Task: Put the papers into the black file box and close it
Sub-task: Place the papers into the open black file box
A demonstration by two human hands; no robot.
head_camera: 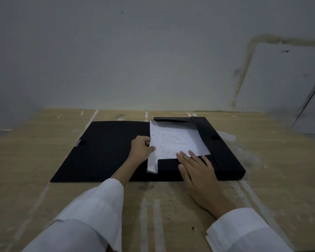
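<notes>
The black file box lies open on the wooden table, its flat lid spread out to the left. White printed papers rest tilted in the tray, with the lower left corner hanging over the hinge side. My left hand pinches the papers' left edge between thumb and fingers. My right hand lies flat, fingers spread, its fingertips pressing on the papers' near edge and the box bottom. The far edge of the papers is tucked under a black inner flap.
The wooden table has pale streaks and meets a grey wall just behind the box. Something thin and clear, like plastic film, lies to the right of the box. Both of my sleeves are white.
</notes>
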